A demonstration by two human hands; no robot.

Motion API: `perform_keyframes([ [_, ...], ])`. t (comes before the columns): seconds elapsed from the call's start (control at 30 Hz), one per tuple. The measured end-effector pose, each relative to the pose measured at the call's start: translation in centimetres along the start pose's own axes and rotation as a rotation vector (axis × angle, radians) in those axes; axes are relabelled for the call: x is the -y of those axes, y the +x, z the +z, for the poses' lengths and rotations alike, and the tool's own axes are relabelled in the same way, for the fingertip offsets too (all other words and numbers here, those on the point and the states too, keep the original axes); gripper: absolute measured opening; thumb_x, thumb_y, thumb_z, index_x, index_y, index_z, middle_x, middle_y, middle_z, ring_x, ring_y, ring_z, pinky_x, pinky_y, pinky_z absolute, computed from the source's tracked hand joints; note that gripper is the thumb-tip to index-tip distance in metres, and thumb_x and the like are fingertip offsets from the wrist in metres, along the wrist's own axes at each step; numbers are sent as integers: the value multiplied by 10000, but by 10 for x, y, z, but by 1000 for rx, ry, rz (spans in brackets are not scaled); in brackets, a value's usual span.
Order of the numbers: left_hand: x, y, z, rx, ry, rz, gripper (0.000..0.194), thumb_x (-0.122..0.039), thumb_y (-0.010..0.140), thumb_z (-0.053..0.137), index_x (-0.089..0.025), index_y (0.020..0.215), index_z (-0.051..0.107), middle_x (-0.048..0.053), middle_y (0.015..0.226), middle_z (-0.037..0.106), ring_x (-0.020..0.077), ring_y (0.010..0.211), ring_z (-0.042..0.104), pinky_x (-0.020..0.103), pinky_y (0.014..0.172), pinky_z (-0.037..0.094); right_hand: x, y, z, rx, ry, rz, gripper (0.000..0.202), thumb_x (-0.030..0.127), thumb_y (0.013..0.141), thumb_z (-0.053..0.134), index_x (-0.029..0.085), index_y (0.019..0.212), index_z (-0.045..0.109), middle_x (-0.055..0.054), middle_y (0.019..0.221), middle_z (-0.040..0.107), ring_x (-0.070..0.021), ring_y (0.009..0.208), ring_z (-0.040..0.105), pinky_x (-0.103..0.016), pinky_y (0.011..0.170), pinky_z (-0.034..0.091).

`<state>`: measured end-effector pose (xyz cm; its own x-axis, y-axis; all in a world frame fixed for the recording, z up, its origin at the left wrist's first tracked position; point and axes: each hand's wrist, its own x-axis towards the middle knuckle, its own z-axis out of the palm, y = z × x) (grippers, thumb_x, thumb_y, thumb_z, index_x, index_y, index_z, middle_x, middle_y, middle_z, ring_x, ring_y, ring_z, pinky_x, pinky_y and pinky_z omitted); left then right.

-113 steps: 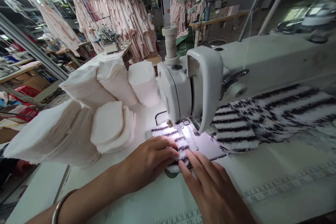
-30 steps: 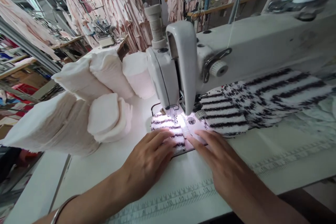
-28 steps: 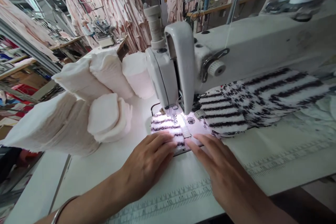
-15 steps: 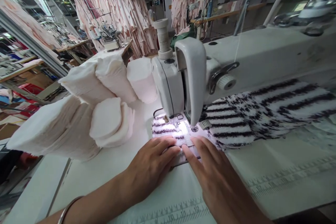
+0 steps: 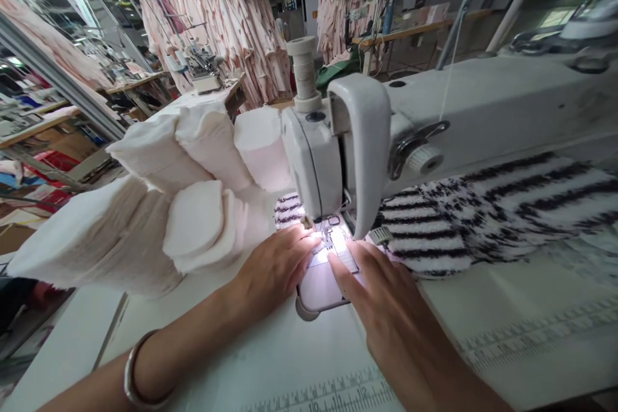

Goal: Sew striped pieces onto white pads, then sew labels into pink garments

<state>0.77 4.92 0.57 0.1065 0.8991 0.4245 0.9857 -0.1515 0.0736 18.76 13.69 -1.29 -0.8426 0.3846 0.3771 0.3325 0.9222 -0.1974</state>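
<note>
Under the head of a white sewing machine [image 5: 313, 161], the metal plate [image 5: 321, 286] is lit around the needle. My left hand [image 5: 273, 264] lies left of the needle, fingers close together and fingertips at the near edge of striped fabric [image 5: 288, 209]. Whether it pinches the fabric cannot be made out. My right hand [image 5: 381, 290] rests flat to the right of the needle, index finger apart from the others, fingertips on the plate. More black-and-white striped fuzzy fabric [image 5: 425, 232] lies beyond it, under the machine arm.
Stacks of white fuzzy pieces [image 5: 193, 219] stand on the table at the left. A thread cone [image 5: 304, 71] sits behind the machine head. Printed ruler markings [image 5: 333, 396] run along the near table edge. Pink garments [image 5: 236, 32] hang in the background.
Both hands have shifted slightly up and away from me, the left also leftward. The striped fabric near the needle has moved back, uncovering more of the plate.
</note>
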Motion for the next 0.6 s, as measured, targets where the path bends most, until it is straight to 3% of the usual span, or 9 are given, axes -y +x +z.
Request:
perform_keyframes([
  [0.17,-4,4,-11,91,58,-81,178,-83,874,437,-150,1022,509,61,874,568,181,843,551,323,712,515,3,-25,5,-31,56,13,610,-46,802,237,177,1340,418,-136,1337,406,-267,1270,338,-454,963,389],
  [0.33,-10,-2,-10,110,91,-108,260,-77,857,440,-157,1102,479,73,954,581,191,850,565,350,719,527,1,-34,12,-98,57,30,626,-63,776,237,177,1315,444,-125,1321,431,-256,1248,367,-432,954,401],
  [0.47,-4,2,-5,27,156,-49,264,-63,857,399,-163,1084,487,66,877,601,192,770,588,329,649,529,3,-29,17,-160,3,38,529,18,791,315,206,1247,505,-93,1266,492,-234,1206,414,-378,936,416],
  [0.6,17,14,2,-136,235,2,138,-131,855,414,-192,768,502,34,677,578,188,597,591,302,522,497,5,-19,15,-282,-80,92,385,113,816,437,246,1163,539,-38,1180,553,-196,1143,458,-317,945,406],
])
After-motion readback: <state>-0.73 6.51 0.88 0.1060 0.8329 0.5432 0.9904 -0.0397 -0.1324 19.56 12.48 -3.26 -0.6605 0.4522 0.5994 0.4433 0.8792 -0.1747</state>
